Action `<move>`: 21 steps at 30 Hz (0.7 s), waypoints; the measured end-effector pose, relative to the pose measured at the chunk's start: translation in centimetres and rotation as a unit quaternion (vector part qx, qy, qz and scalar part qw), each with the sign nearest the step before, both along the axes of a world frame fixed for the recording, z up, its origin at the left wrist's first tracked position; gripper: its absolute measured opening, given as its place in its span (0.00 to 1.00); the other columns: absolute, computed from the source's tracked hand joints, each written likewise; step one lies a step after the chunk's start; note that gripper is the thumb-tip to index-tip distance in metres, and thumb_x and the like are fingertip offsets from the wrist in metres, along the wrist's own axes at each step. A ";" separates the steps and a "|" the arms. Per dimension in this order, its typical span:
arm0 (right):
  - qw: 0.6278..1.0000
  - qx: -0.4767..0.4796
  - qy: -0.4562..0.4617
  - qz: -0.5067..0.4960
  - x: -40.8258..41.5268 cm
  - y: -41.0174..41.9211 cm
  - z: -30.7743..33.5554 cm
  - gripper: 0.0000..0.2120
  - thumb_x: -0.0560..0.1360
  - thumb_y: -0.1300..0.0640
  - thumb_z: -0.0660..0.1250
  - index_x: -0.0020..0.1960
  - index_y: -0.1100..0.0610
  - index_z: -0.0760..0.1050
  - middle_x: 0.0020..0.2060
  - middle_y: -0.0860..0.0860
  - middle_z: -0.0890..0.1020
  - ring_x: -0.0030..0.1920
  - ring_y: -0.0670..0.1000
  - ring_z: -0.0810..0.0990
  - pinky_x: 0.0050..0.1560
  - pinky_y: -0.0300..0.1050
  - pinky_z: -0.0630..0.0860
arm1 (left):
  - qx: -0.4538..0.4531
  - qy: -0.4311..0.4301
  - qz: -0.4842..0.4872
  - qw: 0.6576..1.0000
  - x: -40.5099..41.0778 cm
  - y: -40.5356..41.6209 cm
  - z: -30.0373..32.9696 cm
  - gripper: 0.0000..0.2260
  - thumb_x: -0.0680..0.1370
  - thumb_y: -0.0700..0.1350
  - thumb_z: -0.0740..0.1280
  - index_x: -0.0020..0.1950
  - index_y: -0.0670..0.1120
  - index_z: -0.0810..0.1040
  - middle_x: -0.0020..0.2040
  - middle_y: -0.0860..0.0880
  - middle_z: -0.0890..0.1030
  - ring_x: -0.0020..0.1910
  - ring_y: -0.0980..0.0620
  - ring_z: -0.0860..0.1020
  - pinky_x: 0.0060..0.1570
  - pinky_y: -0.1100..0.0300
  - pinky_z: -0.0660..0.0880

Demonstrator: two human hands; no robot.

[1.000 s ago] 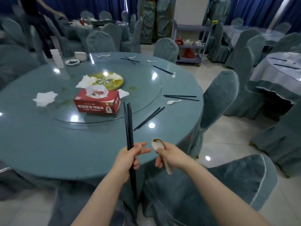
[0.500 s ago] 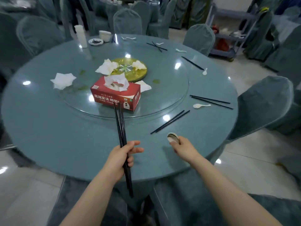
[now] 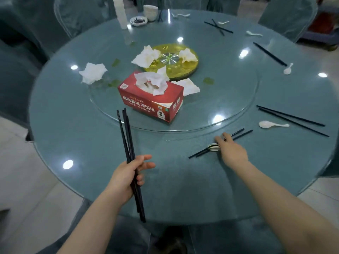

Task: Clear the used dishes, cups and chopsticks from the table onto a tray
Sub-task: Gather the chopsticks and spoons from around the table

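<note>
Where chopsticks (image 3: 291, 119) lie: glossy round table (image 3: 77, 129).

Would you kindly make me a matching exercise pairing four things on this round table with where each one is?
Things:
1. bundle of black chopsticks
2. red cardboard tissue box
3. white porcelain spoon
4. small white saucer with dark residue

Places:
A. far edge, beside a white cup
B. on the glass turntable
C. gripped in the left hand
D. beside a chopstick pair, right of the right hand

Pairs: 1-C, 2-B, 3-D, 4-A
</note>
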State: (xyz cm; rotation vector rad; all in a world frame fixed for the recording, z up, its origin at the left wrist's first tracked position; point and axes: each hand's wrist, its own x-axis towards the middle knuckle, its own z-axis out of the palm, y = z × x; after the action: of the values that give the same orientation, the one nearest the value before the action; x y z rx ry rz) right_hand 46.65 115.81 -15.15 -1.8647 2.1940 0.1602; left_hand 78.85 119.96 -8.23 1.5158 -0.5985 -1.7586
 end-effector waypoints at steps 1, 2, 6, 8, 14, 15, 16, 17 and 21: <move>1.000 0.001 0.007 0.009 -0.2 -0.4 -0.3 0.19 0.75 0.67 0.57 0.63 0.51 0.69 0.66 0.51 0.64 0.49 0.59 0.78 0.42 0.48 0.74 | 0.001 -0.001 0.006 1.000 0.1 -0.1 -0.1 0.10 0.81 0.43 0.60 0.50 0.43 0.80 0.37 0.47 0.84 0.19 0.58 0.63 0.18 0.67 0.62; 1.000 0.000 0.011 0.017 -0.3 -0.7 -0.6 0.17 0.76 0.66 0.57 0.61 0.53 0.70 0.63 0.52 0.67 0.50 0.59 0.78 0.44 0.49 0.76 | 0.002 -0.002 0.010 1.000 0.3 -0.2 -0.2 0.09 0.81 0.43 0.60 0.50 0.43 0.80 0.36 0.47 0.84 0.20 0.58 0.63 0.18 0.67 0.62; 0.994 0.023 0.020 0.106 0.4 -1.8 -1.0 0.08 0.76 0.61 0.60 0.54 0.57 0.73 0.54 0.54 0.75 0.54 0.58 0.77 0.47 0.48 0.74 | 0.011 -0.003 0.022 1.000 0.6 -0.1 -0.7 0.09 0.81 0.43 0.60 0.51 0.43 0.80 0.37 0.46 0.84 0.19 0.58 0.63 0.18 0.67 0.62; 0.986 0.070 0.018 0.149 1.0 -2.0 -0.8 0.09 0.75 0.56 0.63 0.55 0.56 0.74 0.56 0.54 0.77 0.55 0.58 0.77 0.48 0.47 0.73 | 0.015 -0.004 0.024 1.000 0.8 0.1 -0.9 0.09 0.81 0.43 0.60 0.51 0.43 0.80 0.37 0.46 0.84 0.20 0.58 0.64 0.18 0.67 0.63; 0.988 0.092 0.002 0.123 3.7 -0.4 -0.6 0.10 0.76 0.53 0.61 0.53 0.56 0.75 0.54 0.55 0.79 0.52 0.58 0.78 0.44 0.46 0.72 | 0.009 -0.005 0.041 0.999 1.5 1.3 -0.4 0.09 0.80 0.43 0.61 0.50 0.42 0.80 0.31 0.49 0.81 0.20 0.57 0.64 0.19 0.67 0.62; 0.991 0.081 -0.022 0.104 4.3 0.2 -0.3 0.10 0.76 0.52 0.61 0.52 0.57 0.74 0.53 0.56 0.79 0.52 0.58 0.78 0.43 0.45 0.70 | 0.004 -0.005 0.044 0.999 1.7 1.6 -0.2 0.09 0.80 0.43 0.61 0.50 0.42 0.80 0.28 0.50 0.78 0.19 0.58 0.64 0.19 0.68 0.62; 0.993 0.063 -0.052 0.082 5.0 0.8 0.1 0.09 0.76 0.53 0.61 0.51 0.57 0.74 0.52 0.57 0.80 0.51 0.59 0.78 0.42 0.44 0.69 | -0.002 -0.004 0.045 0.999 1.9 1.9 0.0 0.09 0.81 0.42 0.61 0.50 0.42 0.79 0.25 0.52 0.74 0.19 0.58 0.63 0.19 0.68 0.61; 0.994 0.044 -0.087 0.057 5.8 1.4 0.8 0.08 0.76 0.54 0.61 0.49 0.58 0.74 0.51 0.57 0.80 0.50 0.60 0.78 0.41 0.44 0.69 | -0.009 -0.001 0.046 0.999 2.2 2.3 0.2 0.08 0.81 0.42 0.60 0.50 0.42 0.79 0.24 0.53 0.71 0.19 0.58 0.62 0.18 0.68 0.60; 0.966 -0.002 -0.255 -0.051 9.1 4.0 5.3 0.07 0.75 0.54 0.65 0.41 0.55 0.70 0.38 0.52 0.79 0.41 0.56 0.78 0.34 0.43 0.67 | -0.029 0.014 0.039 0.999 3.3 4.1 1.5 0.07 0.81 0.43 0.61 0.49 0.43 0.78 0.21 0.55 0.62 0.17 0.60 0.58 0.16 0.68 0.57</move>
State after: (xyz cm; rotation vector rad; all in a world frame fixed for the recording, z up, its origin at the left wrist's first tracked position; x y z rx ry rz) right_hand 55.77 119.80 -9.83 -1.5658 1.9178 -0.3116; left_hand 82.17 124.03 -6.73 1.4526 -0.5637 -1.6868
